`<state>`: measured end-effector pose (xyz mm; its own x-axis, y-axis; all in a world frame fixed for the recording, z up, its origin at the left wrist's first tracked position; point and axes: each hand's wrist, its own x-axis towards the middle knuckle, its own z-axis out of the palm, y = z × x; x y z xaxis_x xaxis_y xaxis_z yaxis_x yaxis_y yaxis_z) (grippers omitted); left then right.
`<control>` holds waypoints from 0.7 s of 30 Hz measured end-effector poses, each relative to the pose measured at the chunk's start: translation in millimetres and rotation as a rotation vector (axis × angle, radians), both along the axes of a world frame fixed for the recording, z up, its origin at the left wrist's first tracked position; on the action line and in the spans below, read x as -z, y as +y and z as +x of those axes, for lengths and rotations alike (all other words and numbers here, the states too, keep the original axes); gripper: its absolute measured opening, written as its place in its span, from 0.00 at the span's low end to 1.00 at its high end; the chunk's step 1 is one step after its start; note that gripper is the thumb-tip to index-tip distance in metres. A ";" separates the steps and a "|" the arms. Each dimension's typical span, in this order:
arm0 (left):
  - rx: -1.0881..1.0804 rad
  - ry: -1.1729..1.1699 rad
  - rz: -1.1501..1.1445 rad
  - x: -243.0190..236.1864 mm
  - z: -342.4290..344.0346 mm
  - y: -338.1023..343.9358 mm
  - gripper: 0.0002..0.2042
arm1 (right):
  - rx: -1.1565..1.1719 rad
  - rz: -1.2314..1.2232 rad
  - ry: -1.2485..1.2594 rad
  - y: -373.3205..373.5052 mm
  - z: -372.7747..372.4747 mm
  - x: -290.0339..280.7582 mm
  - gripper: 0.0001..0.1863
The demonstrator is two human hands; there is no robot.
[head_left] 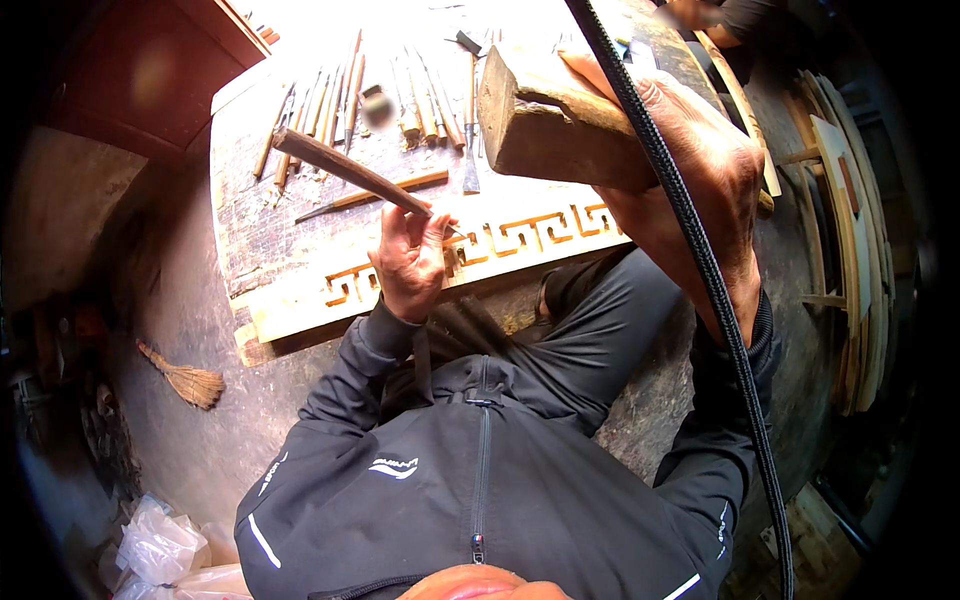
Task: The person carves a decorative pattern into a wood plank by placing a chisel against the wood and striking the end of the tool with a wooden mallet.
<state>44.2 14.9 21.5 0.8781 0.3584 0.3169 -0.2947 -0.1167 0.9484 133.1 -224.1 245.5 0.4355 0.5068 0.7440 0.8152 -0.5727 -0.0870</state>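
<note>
My left hand (408, 262) is closed round the lower part of a wood-handled chisel (345, 172). The handle slants up to the left, and its tip end is down at the carved board (300, 312). A row of angular, key-shaped cut-outs runs along that pale board, which lies at the bench's near edge. Raised above the bench on the right, my right hand (705, 165) grips a worn wooden mallet (565, 135); the mallet's handle is mostly hidden by the hand. The mallet is apart from the chisel.
Several chisels (325, 105) lie across the workbench (235, 190), with wood chips among them. A black braided cord (690, 215) crosses the view before my right hand. A small broom (190, 382) lies on the floor. Boards (845, 240) lean at right. Another person's arm (745, 18) shows top right.
</note>
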 end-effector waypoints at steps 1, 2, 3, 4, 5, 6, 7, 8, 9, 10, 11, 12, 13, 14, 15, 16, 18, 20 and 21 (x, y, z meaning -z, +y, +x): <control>0.012 0.009 -0.008 -0.1 -0.7 1.0 0.11 | -0.008 0.011 0.013 1.1 0.4 2.3 0.29; 0.002 0.001 -0.035 6.2 -0.7 1.2 0.12 | -0.018 0.018 0.022 2.8 0.8 4.0 0.29; 0.024 -0.005 0.007 8.0 0.6 0.7 0.12 | -0.016 0.018 0.026 2.8 0.8 2.6 0.29; 0.045 -0.011 0.049 9.3 1.4 1.0 0.12 | -0.014 0.017 0.031 2.8 0.4 1.2 0.29; 0.065 -0.017 0.091 9.9 1.6 0.8 0.12 | -0.015 0.012 0.033 3.4 -0.2 -0.5 0.29; 0.075 -0.021 0.102 8.3 1.8 -0.6 0.12 | -0.019 0.015 0.036 3.6 0.4 -0.8 0.29; 0.078 -0.026 0.149 6.0 2.0 -0.7 0.12 | -0.020 0.018 0.037 4.8 1.6 0.4 0.30; 0.082 -0.031 0.195 2.8 2.3 -0.4 0.12 | -0.021 0.020 0.041 5.0 1.7 0.4 0.30; 0.082 -0.037 0.244 0.1 2.3 0.5 0.12 | -0.024 0.022 0.045 5.6 2.1 0.8 0.30; 0.084 -0.032 0.263 -1.5 2.0 0.8 0.12 | -0.027 0.024 0.044 5.7 2.5 1.3 0.30; 0.087 -0.028 0.280 -2.8 1.7 0.8 0.12 | -0.029 0.026 0.046 4.6 4.3 1.2 0.30; 0.090 -0.026 0.296 -3.7 1.7 0.8 0.12 | -0.031 0.029 0.046 5.8 5.0 0.7 0.30; 0.094 -0.025 0.319 -3.9 1.6 1.3 0.12 | -0.030 0.025 0.044 6.1 5.0 0.3 0.30; 0.098 -0.025 0.341 -4.0 1.6 2.1 0.12 | -0.031 0.025 0.047 6.3 4.7 -0.9 0.30; 0.101 -0.026 0.363 -4.0 1.6 2.3 0.12 | -0.034 0.024 0.054 6.6 3.8 -1.0 0.30; 0.108 -0.018 0.336 -4.4 1.8 1.4 0.12 | -0.036 0.024 0.059 7.0 3.3 -1.6 0.30; 0.115 0.001 0.284 -6.0 1.2 0.9 0.12 | -0.051 0.026 0.062 9.8 4.3 -2.1 0.30; 0.079 -0.048 0.383 -7.7 0.5 4.1 0.12 | -0.076 0.031 0.066 15.9 7.3 0.2 0.30; 0.075 -0.080 0.424 -9.4 2.4 2.1 0.12 | -0.073 0.029 0.059 16.5 7.7 -2.6 0.30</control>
<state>46.7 17.1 30.9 0.8637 0.1178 0.4901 -0.3877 -0.4661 0.7953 140.8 -207.6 248.1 0.4413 0.5179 0.7329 0.8479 -0.5081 -0.1514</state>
